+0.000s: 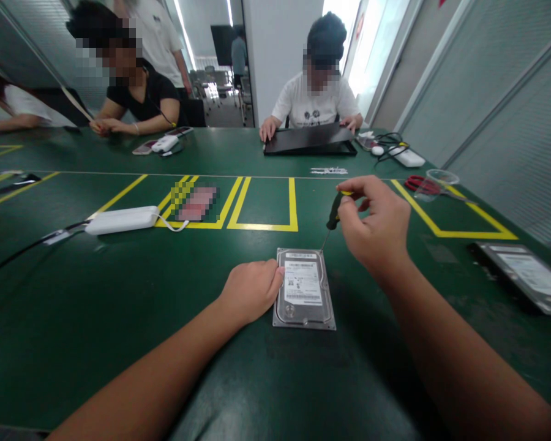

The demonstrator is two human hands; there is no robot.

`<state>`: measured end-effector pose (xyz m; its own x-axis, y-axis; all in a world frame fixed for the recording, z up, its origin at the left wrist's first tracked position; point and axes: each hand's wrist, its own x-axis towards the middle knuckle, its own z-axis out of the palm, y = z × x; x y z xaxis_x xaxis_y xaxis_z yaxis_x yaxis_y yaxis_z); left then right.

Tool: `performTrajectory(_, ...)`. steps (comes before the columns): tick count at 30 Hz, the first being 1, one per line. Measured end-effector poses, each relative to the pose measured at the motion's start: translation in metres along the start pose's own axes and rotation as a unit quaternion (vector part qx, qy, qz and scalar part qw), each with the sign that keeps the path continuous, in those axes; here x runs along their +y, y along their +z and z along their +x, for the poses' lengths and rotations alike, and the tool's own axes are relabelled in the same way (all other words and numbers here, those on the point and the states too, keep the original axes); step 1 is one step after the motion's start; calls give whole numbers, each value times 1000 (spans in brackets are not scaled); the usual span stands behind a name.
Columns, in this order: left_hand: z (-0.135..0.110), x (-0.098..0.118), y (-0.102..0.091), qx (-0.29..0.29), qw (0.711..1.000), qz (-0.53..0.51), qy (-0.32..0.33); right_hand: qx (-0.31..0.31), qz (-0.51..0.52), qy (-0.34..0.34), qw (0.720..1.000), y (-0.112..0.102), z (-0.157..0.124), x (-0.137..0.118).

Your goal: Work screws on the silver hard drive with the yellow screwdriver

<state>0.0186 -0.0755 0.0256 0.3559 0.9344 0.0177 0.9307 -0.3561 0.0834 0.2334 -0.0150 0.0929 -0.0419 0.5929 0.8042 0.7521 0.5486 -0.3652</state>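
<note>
A silver hard drive (303,288) with a white label lies flat on the green table, label side up. My left hand (252,289) is closed against its left edge, with the thumb reaching onto the label's side. Above the drive's far right, my right hand (375,223) grips a screwdriver (333,214) with a dark green and yellow handle. The shaft points down, and its tip meets the drive's far right corner. A screw under the tip is too small to make out.
A second hard drive (528,277) lies at the right. Beyond it are a clear plastic cup (436,184) and a red-handled tool (421,185). A white power strip (122,220) and a phone (197,203) lie left. Across the table a person handles a black panel (310,141).
</note>
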Motion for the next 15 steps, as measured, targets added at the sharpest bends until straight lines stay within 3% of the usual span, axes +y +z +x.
performTrajectory(6,1,1,-1,-7,1000,-5,-5,5,-3,-24,1000,1,2,1)
performTrajectory(15,0,0,1,-1,1000,-1,-2,-4,26,16,1000,0,-1,2)
